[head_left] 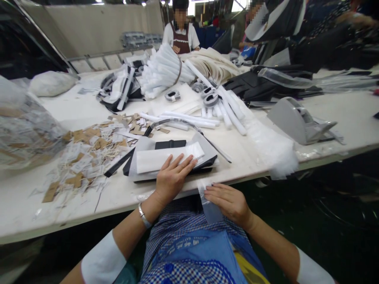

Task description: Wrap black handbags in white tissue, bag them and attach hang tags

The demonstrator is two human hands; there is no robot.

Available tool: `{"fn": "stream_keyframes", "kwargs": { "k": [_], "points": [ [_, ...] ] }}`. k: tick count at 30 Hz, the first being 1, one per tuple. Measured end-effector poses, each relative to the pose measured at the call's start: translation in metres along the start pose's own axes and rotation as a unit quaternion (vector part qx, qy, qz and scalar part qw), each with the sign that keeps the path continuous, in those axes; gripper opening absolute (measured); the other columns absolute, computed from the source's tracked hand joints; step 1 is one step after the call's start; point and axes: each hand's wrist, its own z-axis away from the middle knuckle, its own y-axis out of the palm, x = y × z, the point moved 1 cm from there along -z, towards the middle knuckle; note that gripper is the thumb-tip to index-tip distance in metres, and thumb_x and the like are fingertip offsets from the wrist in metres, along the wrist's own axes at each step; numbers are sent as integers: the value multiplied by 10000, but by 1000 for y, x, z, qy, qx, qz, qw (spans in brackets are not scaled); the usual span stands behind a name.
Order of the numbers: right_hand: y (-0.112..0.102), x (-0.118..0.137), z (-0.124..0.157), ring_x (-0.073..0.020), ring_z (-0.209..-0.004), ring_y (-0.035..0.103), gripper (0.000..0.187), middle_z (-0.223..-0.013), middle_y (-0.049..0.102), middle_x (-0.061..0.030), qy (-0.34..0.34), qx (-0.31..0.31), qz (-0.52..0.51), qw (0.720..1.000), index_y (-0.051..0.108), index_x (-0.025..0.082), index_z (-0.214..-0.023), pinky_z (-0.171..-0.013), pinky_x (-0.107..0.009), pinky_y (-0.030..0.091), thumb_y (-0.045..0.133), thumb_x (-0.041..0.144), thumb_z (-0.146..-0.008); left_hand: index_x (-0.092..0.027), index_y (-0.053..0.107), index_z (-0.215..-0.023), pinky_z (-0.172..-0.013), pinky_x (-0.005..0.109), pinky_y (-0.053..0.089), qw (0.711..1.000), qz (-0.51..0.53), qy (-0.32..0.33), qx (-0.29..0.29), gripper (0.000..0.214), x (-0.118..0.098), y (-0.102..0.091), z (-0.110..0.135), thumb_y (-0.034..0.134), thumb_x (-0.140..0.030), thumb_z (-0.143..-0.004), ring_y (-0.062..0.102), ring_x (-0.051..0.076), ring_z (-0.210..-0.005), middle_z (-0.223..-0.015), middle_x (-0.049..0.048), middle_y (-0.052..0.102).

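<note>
A black handbag lies flat near the table's front edge, its wrapped handle arching behind it. Over the bag are a translucent sheet and a folded white foam strip. My left hand rests with spread fingers on the strip and the bag. Just off the table edge, my right hand has its fingers closed on a small clear plastic bag, which hangs down over my lap. The right thumb is hidden.
Paper tags with strings are heaped at left beside a large clear plastic bag. White foam tubes, tape rolls and a grey tape dispenser lie behind and right. Crumpled plastic overhangs the edge. A person stands across the table.
</note>
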Motion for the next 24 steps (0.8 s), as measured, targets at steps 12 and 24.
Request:
{"fn": "stream_keyframes", "kwargs": {
  "k": [12,24],
  "points": [
    [-15,24,-14,-181,-1064,698,377,-1078,755,-85,2,-4,12,1000,666,163,-1158,-960,-361,564,423,29,-902,-311,499,-1407,-1146,487,363,1000,-4,16,-17,478,-1,5,4,502,-129,-964,518,228,-1326,-1401,-10,580],
    [-20,-41,-117,-189,-948,691,318,-1005,763,-23,99,23,71,992,750,223,-1007,-893,-326,514,536,47,-852,-253,608,-1291,-1113,507,403,999,25,21,-41,335,-1,8,5,488,-179,-987,538,267,-1304,-1341,0,638]
  ]
}}
